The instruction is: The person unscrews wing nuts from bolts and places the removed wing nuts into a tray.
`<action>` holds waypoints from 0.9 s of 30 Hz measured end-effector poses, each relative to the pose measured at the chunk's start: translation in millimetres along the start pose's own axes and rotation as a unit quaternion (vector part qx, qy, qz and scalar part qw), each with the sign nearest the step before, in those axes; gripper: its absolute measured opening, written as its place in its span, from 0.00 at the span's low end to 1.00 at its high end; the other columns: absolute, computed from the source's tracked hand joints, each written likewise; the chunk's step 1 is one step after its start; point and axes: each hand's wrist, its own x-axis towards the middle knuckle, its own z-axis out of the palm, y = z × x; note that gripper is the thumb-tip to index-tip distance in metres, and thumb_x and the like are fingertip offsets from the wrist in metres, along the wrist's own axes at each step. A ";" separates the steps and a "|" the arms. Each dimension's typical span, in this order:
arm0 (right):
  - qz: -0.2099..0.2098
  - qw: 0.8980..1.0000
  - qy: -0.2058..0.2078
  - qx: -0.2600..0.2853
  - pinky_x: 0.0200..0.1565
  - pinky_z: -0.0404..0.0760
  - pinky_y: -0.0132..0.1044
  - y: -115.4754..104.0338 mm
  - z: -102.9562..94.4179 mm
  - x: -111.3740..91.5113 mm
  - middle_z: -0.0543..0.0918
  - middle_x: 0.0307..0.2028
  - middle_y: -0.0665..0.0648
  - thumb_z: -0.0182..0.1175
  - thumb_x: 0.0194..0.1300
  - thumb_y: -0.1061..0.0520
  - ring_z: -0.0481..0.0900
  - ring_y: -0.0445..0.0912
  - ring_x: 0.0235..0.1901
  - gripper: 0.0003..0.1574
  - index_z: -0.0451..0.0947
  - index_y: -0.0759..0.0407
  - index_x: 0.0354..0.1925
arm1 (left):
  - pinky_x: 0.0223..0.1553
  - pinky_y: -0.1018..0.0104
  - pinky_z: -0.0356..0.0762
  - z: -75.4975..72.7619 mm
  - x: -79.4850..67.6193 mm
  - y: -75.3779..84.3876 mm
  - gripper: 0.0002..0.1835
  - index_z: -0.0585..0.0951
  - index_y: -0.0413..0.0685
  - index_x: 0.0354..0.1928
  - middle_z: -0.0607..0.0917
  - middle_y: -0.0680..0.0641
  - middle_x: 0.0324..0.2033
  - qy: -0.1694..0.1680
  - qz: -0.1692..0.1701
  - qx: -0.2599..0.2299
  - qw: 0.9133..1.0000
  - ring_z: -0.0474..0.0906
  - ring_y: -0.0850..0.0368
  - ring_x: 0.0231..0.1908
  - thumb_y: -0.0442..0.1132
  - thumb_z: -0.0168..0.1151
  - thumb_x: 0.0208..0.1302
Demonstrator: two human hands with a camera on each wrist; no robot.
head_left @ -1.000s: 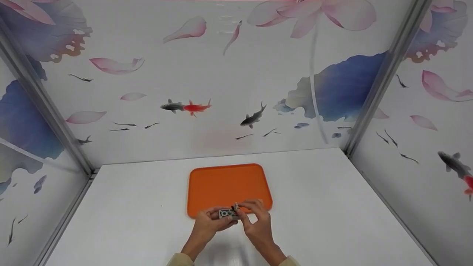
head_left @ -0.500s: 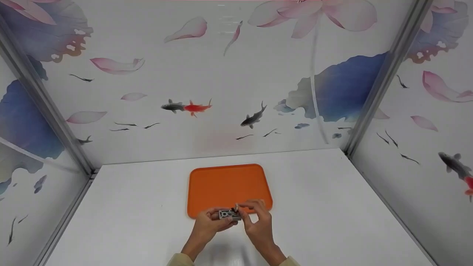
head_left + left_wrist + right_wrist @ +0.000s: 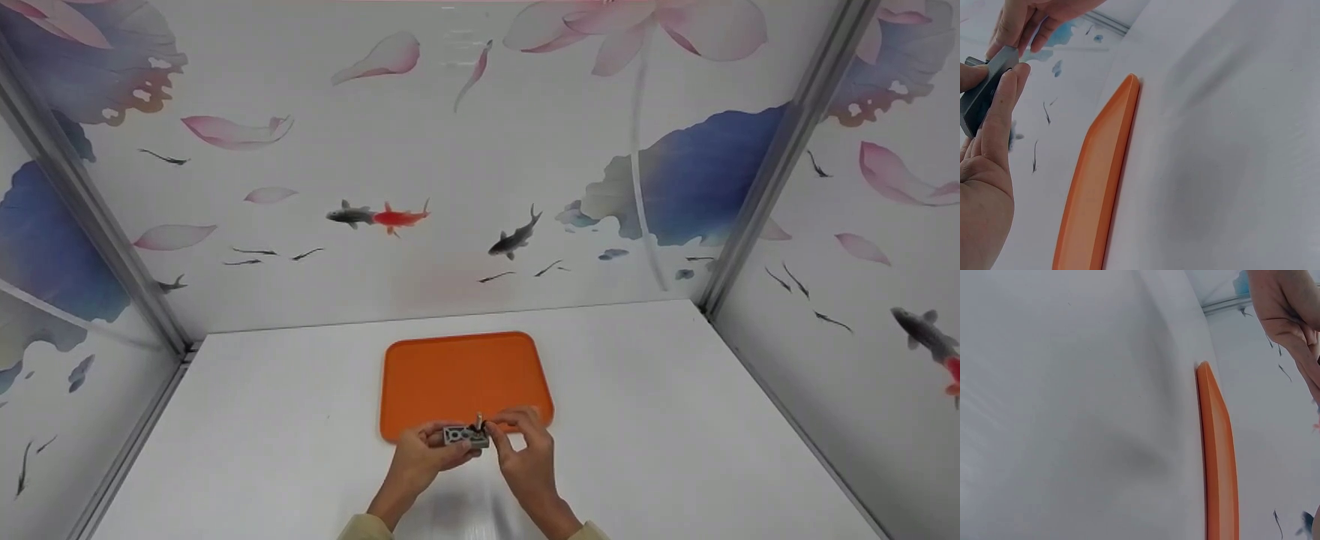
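Note:
A small grey rectangular block [image 3: 455, 436] with round recesses in its face is held over the near edge of the orange tray [image 3: 457, 375]. My left hand [image 3: 421, 457] grips it at its left end, thumb in front and fingers behind. A small light upright piece [image 3: 480, 420] with a dark base stands at the block's right end. My right hand [image 3: 527, 454] has its thumb and forefinger tips together right at that piece; I cannot tell how firmly they pinch it. In the left wrist view, the grey block [image 3: 988, 90] lies between left thumb and fingers, with right fingertips at its upper end.
The tray lies on a white table [image 3: 645, 420]. White panels [image 3: 300, 285] printed with fish, petals and leaves stand at the back and both sides, joined by grey metal posts [image 3: 757, 202].
My right fingertips have shifted slightly to the right, and more of the small upright piece shows beside them. The left hand and the block have barely moved.

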 end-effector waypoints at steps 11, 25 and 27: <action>-0.015 1.000 -0.003 0.013 0.40 0.86 0.28 0.8 -2.2 -1.6 0.84 0.37 0.48 0.68 0.60 0.67 0.81 0.43 0.40 0.13 0.86 0.51 0.40 | 0.50 0.60 0.89 2.2 1.4 -0.6 0.24 0.77 0.27 0.57 0.88 0.37 0.46 -0.005 0.006 -0.002 1.000 0.89 0.50 0.45 0.30 0.70 0.60; -0.018 0.999 -0.020 0.018 0.46 0.85 0.31 -16.9 -1.5 0.6 0.85 0.37 0.55 0.69 0.55 0.71 0.82 0.47 0.41 0.14 0.86 0.62 0.42 | 0.50 0.59 0.89 1.7 0.1 -1.1 0.24 0.76 0.26 0.56 0.88 0.37 0.46 -0.014 0.013 -0.006 1.000 0.89 0.50 0.45 0.31 0.71 0.60; -0.031 0.999 -0.016 0.014 0.45 0.85 0.32 -22.7 -3.1 2.8 0.85 0.36 0.56 0.69 0.55 0.73 0.82 0.48 0.40 0.14 0.85 0.64 0.41 | 0.50 0.59 0.89 1.5 0.4 -1.2 0.24 0.77 0.26 0.56 0.88 0.37 0.45 -0.014 0.011 -0.005 1.000 0.89 0.50 0.44 0.31 0.71 0.60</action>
